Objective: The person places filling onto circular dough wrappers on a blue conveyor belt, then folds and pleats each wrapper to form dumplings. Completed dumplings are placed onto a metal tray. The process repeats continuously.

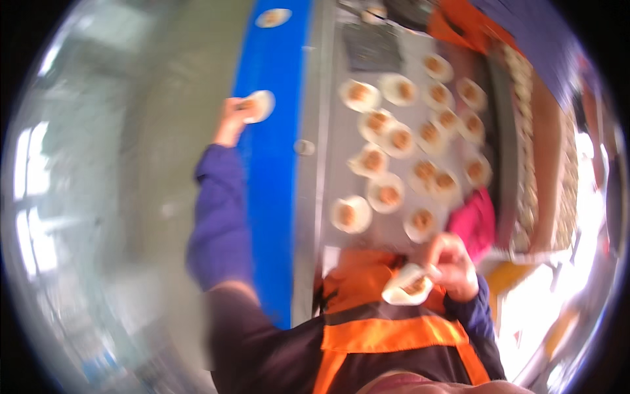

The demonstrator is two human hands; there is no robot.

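Observation:
My left hand [230,120] is stretched out over a blue belt [270,190], pinching a round dough wrapper with filling [258,106] at the belt's left edge. My right hand [453,264] stays close to my orange apron [387,331] and holds a half-folded wrapper with brown filling [407,287]. Between the hands, a grey metal table [341,141] carries several open wrappers, each with a dab of filling, such as the one closest to me [350,215]. The whole view is blurred.
Another filled wrapper [272,18] lies farther up the belt. A pink object [476,220] sits at the table's right side. Beyond it runs a long tray [525,164] with rows of small pale pieces. A dark mat [371,47] lies at the table's far end.

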